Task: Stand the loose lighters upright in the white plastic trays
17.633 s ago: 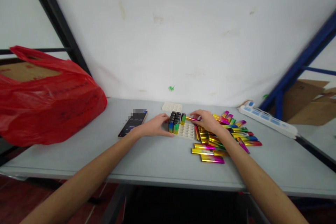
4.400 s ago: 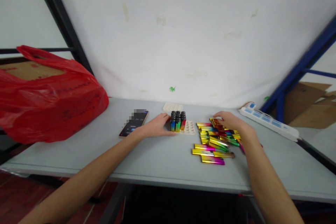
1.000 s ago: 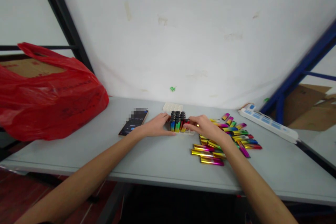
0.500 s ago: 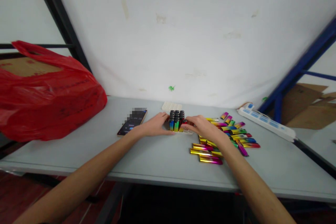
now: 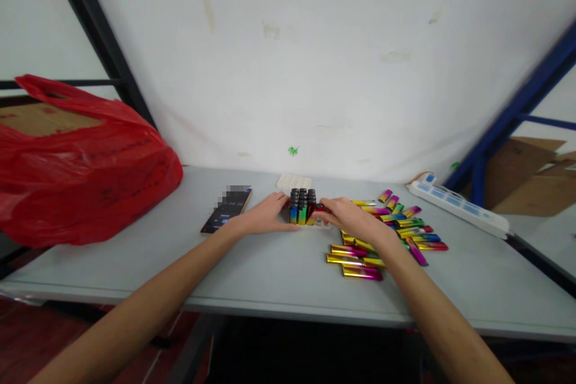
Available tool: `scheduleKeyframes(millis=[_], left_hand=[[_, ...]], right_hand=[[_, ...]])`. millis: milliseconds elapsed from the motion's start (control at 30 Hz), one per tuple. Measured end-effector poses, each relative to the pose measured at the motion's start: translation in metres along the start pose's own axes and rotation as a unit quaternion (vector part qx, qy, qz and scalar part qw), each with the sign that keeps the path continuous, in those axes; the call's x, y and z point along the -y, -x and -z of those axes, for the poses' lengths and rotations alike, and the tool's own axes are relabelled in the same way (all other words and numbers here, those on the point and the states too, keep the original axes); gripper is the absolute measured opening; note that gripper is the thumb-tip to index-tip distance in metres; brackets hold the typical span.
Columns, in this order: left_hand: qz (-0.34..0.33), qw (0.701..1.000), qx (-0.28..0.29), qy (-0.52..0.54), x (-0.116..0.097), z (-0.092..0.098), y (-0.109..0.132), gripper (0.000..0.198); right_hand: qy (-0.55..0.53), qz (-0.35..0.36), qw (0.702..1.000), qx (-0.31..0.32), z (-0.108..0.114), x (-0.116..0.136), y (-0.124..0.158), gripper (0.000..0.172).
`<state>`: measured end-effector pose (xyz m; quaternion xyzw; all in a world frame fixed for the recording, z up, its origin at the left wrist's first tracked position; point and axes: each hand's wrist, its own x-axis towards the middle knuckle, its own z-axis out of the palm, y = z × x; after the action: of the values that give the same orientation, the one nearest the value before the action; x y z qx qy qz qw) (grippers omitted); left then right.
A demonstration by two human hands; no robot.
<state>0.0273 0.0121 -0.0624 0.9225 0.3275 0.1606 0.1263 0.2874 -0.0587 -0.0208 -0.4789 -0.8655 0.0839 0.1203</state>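
Grey tabletop [image 5: 265, 282], more upright lighters [image 5: 303, 209] than before

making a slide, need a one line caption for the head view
Left hand cupped beside upright lighters, right hand at a red lighter, loose lighters lying nearby.

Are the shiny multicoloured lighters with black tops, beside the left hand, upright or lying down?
Upright. Those lighters show black tops in close rows, above their coloured bodies.
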Motion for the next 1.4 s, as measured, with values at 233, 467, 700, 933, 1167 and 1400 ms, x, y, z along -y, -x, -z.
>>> scheduleKeyframes(millis=[233,467,700,933,1167,1400], left_hand=[[-0.003,1.0,-0.003,-0.004,0.002,-0.002,-0.001,0.074],[0.009,1.0,-0.002,-0.015,0.001,-0.001,-0.001,0.076],[0.017,0.999,0.002,-0.03,-0.003,0.001,0.0,0.078],[0.01,1.0,-0.008,-0.022,0.001,-0.001,0.0,0.077],[-0.004,1.0,-0.024,-0.004,0.002,-0.004,0.0,0.077],[0.011,1.0,-0.026,-0.012,0.002,-0.009,-0.002,0.074]], right_hand=[[0.072,-0.016,0.997,-0.014,-0.012,0.007,-0.008,0.031],[0.031,-0.019,0.998,-0.058,0.007,-0.031,0.003,0.047],[0.149,-0.174,0.971,-0.069,0.009,-0.122,0.019,0.03],[0.11,-0.179,0.978,-0.014,0.003,-0.131,0.02,0.021],[0.023,-0.145,0.972,-0.182,-0.002,-0.125,0.014,0.024],[-0.208,-0.131,0.932,-0.268,0.0,-0.088,0.003,0.051]])
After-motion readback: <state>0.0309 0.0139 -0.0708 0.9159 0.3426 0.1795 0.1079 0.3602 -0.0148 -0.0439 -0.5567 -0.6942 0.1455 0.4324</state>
